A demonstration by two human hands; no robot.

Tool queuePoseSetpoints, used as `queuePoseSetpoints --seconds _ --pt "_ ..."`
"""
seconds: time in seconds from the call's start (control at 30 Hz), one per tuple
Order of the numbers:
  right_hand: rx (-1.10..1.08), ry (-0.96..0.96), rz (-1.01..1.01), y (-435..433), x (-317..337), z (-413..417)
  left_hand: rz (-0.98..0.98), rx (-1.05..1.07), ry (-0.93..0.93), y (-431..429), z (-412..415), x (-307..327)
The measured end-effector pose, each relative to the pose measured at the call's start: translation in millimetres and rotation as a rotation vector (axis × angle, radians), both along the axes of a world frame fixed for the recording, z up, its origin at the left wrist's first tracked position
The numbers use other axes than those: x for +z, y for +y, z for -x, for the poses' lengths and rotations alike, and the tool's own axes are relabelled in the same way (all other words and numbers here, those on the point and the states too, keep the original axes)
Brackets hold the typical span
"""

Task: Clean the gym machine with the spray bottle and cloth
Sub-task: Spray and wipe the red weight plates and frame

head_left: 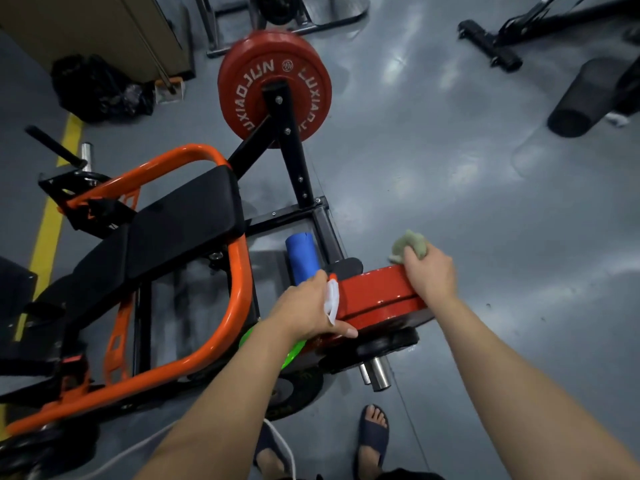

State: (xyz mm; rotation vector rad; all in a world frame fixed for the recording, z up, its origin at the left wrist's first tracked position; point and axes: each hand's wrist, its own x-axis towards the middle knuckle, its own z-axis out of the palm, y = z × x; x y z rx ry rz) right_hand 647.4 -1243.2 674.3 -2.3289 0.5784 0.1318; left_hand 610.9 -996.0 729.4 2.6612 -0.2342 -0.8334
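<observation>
The gym machine has an orange tube frame, black pads and red weight plates. My left hand grips a spray bottle with a white trigger head and orange nozzle, its body hidden under my palm, held against the near red plate. My right hand holds a crumpled pale green cloth and rests on the top edge of that same plate. A second red plate is mounted farther away on the black upright.
A blue foam roller lies inside the machine's base frame. Steel sleeve ends stick out below the near plate. My sandalled feet stand on the grey floor. A black mesh bin lies at the right, black bags at the left.
</observation>
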Motion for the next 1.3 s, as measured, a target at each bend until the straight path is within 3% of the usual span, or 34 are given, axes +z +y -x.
queuePoseSetpoints --seconds 0.2,0.47,0.67,0.83,1.0,1.07,1.2,1.3 --pt "0.079 -0.081 -0.003 9.2 3.1 15.3 0.031 -0.02 0.002 10.8 -2.0 -3.3" --pt "0.164 -0.254 0.252 49.7 2.8 25.4 0.113 0.047 0.014 47.8 9.7 -13.4" --pt "0.268 -0.356 0.515 100.4 7.6 37.5 0.266 0.207 0.162 91.6 26.6 -40.9" --pt "0.476 -0.339 0.556 149.9 9.5 50.1 0.158 0.229 0.183 121.4 34.4 -59.8" --pt "0.725 -0.241 0.555 202.7 0.0 61.9 0.078 0.248 0.068 138.9 48.5 -70.7" --pt "0.843 -0.217 0.57 218.6 -8.0 69.7 0.058 0.368 -0.015 145.5 53.4 -64.8" --pt "1.051 -0.289 0.473 227.2 -13.2 81.4 0.081 0.495 -0.226 152.5 63.8 -43.4" --pt "1.035 -0.402 0.307 184.3 -5.8 80.8 0.09 0.523 -0.273 148.4 65.8 -28.4"
